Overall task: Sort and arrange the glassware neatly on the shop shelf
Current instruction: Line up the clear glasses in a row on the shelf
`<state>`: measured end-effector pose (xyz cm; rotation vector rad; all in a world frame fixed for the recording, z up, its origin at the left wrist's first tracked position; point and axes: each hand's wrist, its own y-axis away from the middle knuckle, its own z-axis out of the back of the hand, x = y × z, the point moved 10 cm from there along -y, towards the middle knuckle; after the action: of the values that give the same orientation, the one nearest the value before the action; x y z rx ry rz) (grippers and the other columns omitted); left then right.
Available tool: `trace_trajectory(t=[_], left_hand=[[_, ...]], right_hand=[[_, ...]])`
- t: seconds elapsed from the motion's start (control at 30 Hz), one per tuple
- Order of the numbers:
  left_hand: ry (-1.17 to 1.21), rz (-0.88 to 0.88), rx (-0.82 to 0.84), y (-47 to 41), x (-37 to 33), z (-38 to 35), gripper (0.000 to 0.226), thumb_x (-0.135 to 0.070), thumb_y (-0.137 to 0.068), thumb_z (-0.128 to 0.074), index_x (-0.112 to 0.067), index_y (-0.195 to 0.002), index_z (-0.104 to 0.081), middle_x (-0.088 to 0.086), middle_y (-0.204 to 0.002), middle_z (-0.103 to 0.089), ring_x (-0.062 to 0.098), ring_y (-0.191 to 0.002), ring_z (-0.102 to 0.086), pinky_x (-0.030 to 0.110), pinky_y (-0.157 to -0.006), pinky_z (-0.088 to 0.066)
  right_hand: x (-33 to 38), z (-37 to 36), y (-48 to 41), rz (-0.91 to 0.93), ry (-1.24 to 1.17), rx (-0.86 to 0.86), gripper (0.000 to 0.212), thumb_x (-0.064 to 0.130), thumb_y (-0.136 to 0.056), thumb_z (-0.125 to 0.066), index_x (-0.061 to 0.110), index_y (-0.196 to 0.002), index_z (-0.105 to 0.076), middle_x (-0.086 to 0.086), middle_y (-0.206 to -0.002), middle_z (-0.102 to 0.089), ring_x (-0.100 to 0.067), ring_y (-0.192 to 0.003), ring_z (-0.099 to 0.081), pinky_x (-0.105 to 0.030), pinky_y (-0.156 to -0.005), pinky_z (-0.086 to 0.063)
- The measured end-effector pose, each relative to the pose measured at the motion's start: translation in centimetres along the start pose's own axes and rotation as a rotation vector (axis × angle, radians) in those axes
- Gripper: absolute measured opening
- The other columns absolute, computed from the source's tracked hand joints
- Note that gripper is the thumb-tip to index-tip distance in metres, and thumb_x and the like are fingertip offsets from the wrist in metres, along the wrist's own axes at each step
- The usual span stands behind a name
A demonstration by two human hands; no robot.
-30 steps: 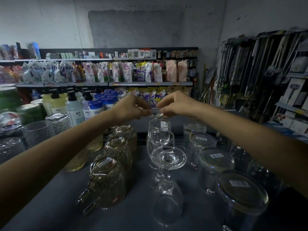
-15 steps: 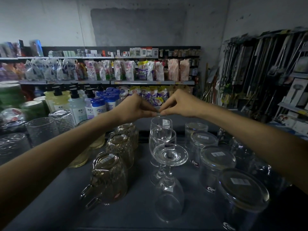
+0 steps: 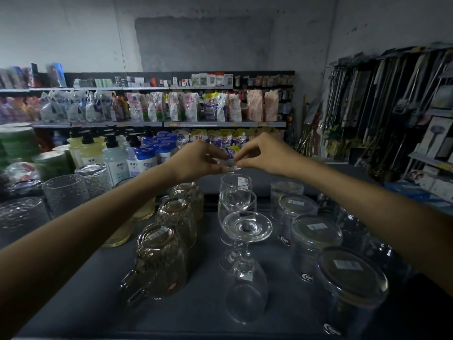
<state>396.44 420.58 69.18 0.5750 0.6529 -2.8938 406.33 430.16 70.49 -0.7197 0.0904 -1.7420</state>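
The left hand (image 3: 196, 160) and right hand (image 3: 264, 155) each pinch the round foot of a wine glass (image 3: 229, 165) above the far end of the shelf (image 3: 208, 305); best lowered slowly, in line with the stemmed glasses (image 3: 236, 200).

left hand (image 3: 196, 160) and right hand (image 3: 264, 155) pinching small clear glass piece (image 3: 229, 166) between them, wine glasses (image 3: 247, 229) in row below hands, amber mugs (image 3: 179, 217) below left hand, inverted tumblers (image 3: 316, 234) below right hand

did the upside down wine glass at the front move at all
No. The upside-down wine glass sits where it was, level with the nearest amber mug.
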Motion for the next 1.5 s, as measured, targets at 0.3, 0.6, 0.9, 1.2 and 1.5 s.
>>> trace_trajectory(t=[0.3,0.6,0.9,1.2,1.5], left_hand=[[0.149,-0.025,0.059,3.2,-3.1,0.9,0.013,-0.029,-0.095,-0.071,-0.025,-0.106,-0.078,-0.009,-0.099,-0.077,0.008,-0.085,-0.071,0.025,-0.072,-0.061],[0.19,0.031,0.189,4.3,-3.5,-0.3,0.023,-0.023,-0.096,-0.071,-0.012,-0.114,-0.077,-0.003,-0.117,-0.076,0.017,-0.096,-0.073,0.045,-0.083,-0.063],[0.356,0.024,0.081,5.5,-3.9,1.1,0.049,-0.02,-0.095,-0.07,-0.024,-0.142,-0.057,-0.009,-0.123,-0.072,0.003,-0.11,-0.069,0.026,-0.091,-0.058],[0.396,0.005,-0.023,5.4,-4.9,2.8,0.042,-0.033,-0.096,-0.067,-0.021,-0.136,-0.063,-0.006,-0.121,-0.072,0.006,-0.107,-0.071,0.03,-0.094,-0.058],[1.031,0.177,-0.179,5.3,-4.3,6.4,0.05,-0.027,-0.081,-0.077,-0.003,-0.122,-0.066,0.026,-0.115,-0.067,0.041,-0.1,-0.064,0.045,-0.086,-0.064]], right_hand=[[0.6,-0.1,3.2,-0.228,-0.291,0.094,0.026,0.024,-0.087,-0.081,0.001,-0.098,-0.076,-0.018,-0.084,-0.076,-0.029,-0.074,-0.077,-0.043,-0.072,-0.065],[-0.1,-1.9,4.6,-0.472,-0.28,0.195,0.015,0.003,-0.09,-0.074,-0.01,-0.097,-0.074,-0.022,-0.077,-0.076,-0.028,-0.068,-0.076,-0.034,-0.062,-0.065],[0.4,2.9,4.4,-0.418,-0.257,-0.032,0.006,-0.003,-0.092,-0.069,-0.006,-0.094,-0.073,-0.023,-0.079,-0.074,-0.03,-0.07,-0.076,-0.032,-0.061,-0.064],[-0.6,10.6,4.6,-0.47,-0.747,-0.269,0.024,-0.001,-0.088,-0.073,-0.01,-0.11,-0.068,-0.023,-0.085,-0.077,-0.026,-0.069,-0.078,-0.027,-0.057,-0.063],[-2.2,5.8,5.2,-0.553,-1.27,-0.125,0.024,-0.007,-0.095,-0.058,-0.013,-0.118,-0.06,-0.028,-0.096,-0.075,-0.03,-0.078,-0.078,-0.032,-0.067,-0.065]])
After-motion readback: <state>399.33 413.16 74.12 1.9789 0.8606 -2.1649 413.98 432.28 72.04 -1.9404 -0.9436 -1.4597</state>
